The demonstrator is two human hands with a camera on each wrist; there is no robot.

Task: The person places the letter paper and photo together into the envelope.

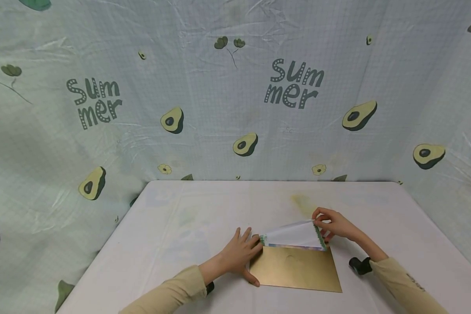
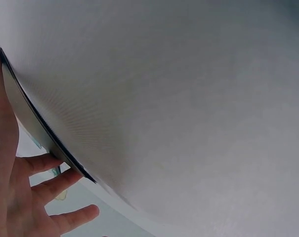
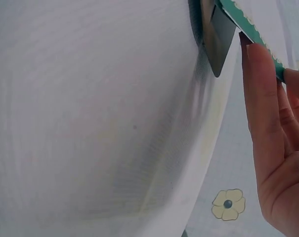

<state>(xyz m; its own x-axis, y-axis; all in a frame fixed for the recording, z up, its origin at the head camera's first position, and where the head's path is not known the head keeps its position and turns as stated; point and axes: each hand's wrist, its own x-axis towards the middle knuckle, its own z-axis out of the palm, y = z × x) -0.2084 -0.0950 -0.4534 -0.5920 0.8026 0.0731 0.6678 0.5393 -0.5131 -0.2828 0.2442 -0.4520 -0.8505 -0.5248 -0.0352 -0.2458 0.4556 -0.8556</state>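
Observation:
A flat gold board lies on the table, and a white sheet with a green decorated border covers its far part. My left hand spreads across the board's left edge, thumb near the front corner, fingers at the sheet's left end. In the left wrist view its fingertips touch the board's thin side. Between thumb and fingers my right hand pinches the sheet's far right corner, which is raised. The right wrist view shows the green border in that pinch, above the board's corner.
The white table stretches around the board, its far edge against a hanging cloth printed with avocados. Black wrist devices sit by both sleeves, the right one beside the board.

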